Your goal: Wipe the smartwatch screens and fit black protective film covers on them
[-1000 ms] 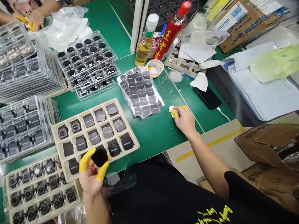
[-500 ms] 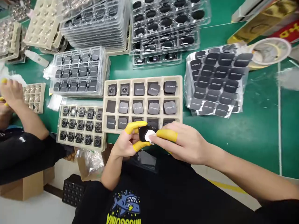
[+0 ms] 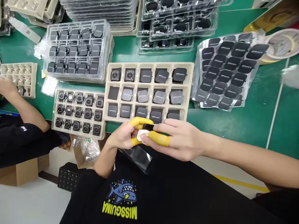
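In front of my chest, my left hand [image 3: 125, 135], with yellow finger cots, grips a small black smartwatch body [image 3: 148, 127] by its edges. My right hand [image 3: 179, 139], also with yellow finger cots, pinches a white wiping cloth [image 3: 142, 135] against the watch. The watch is tilted and mostly hidden by fingers. Just beyond my hands lies a beige tray [image 3: 190, 93]. Most of its compartments hold watches under dark HiFuture films; two show bare sensor backs, and one holds only a dark square pad.
Another beige tray of watches [image 3: 54, 116] sits to the left, below stacked clear trays [image 3: 109, 59]. HiFuture film sheets [image 3: 220, 76] and a tape roll [image 3: 283, 43] lie right. A co-worker's arm [image 3: 28, 105] is at far left. Clear plastic [image 3: 140, 157] rests on my lap.
The watch has tipped from showing its flat black face to nearly edge-on. My right fingers and the cloth have moved slightly left across it. The camera view has shifted.
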`<state>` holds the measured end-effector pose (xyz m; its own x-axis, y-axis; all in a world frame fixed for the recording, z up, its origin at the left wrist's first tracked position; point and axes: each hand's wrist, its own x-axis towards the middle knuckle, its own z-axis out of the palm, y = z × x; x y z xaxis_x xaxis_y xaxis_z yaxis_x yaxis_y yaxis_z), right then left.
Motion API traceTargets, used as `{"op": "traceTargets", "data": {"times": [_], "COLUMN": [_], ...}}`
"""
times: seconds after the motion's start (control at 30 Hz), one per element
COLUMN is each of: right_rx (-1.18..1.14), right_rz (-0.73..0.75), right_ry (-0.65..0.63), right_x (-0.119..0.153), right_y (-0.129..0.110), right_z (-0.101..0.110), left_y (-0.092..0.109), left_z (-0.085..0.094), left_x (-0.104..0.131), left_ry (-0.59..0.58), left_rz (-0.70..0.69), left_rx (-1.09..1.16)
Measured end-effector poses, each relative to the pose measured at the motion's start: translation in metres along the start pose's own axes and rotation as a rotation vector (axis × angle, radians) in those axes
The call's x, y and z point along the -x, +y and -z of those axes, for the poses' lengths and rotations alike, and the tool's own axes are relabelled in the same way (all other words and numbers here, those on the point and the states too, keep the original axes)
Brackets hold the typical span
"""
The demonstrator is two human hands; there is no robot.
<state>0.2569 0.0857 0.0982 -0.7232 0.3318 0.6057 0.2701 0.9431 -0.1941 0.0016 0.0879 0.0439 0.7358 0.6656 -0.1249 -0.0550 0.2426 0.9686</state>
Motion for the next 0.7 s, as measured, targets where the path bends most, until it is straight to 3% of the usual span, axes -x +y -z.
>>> {"op": "traceTargets", "data": {"times": [0.2,0.37,0.5,0.6,0.7], "right_rx": [0.096,0.199,0.245,0.309,0.296], "right_rz": [-0.093,-0.068,-0.107,-0.211,-0.423], "right_ry": [-0.009,-0.015,-0.029,-0.013,0.067], "right_x": [-0.011,-0.015,-0.010,0.004,0.019], "right_y": [0.002,0.011,0.015,0.017,0.010], "right_z": [0.003,0.008,0.012,0.017,0.020], "left_y": [-0.001,-0.006,-0.008,-0.004,0.005], "left_z": [-0.008,-0.009,-0.007,-0.004,-0.002], "left_x": [-0.001,0.000,0.000,0.004,0.007], "left_ry": [0.110,0.119,0.156,0.228,0.266], "left_rz": [-0.047,0.019,-0.043,-0.105,-0.157], "left_rx": [0.089,0.211,0.259,0.263,0.245]}}
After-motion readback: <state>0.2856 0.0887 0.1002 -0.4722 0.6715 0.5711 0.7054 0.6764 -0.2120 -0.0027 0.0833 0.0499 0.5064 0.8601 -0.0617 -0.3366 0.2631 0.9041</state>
